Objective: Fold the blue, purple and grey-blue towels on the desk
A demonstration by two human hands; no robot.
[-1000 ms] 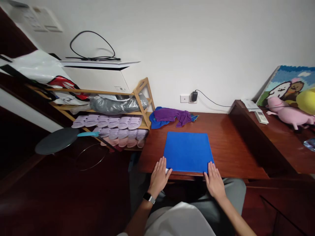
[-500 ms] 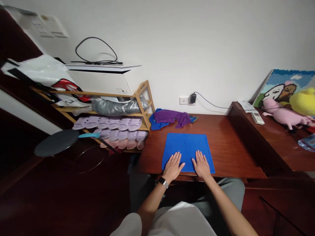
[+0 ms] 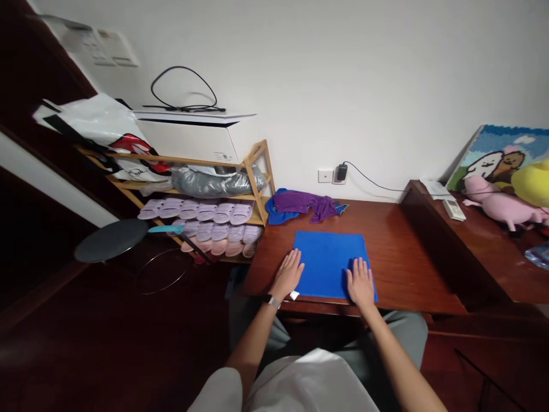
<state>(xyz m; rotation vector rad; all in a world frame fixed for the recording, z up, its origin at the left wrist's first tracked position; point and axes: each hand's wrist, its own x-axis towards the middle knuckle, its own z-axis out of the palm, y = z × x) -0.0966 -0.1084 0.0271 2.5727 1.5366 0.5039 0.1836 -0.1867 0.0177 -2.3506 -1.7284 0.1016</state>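
Note:
A blue cloth lies flat and spread out near the front edge of the wooden table. My left hand rests over the cloth's left edge, palm down with its fingers stretched out. Over the right edge of the cloth is my right hand, also palm down, fingers extended. Neither hand holds anything. A small white tag shows at the cloth's front left corner, beside my left hand.
Crumpled purple cloth and blue cloth lie at the table's back left. Left of it stands a wooden rack with slippers. A plugged charger, a remote and a pink plush toy are at the back and right.
My hands have moved apart, the left one outward to the cloth's left edge and the right one outward to its right edge. The white tag now shows. The view has shifted slightly.

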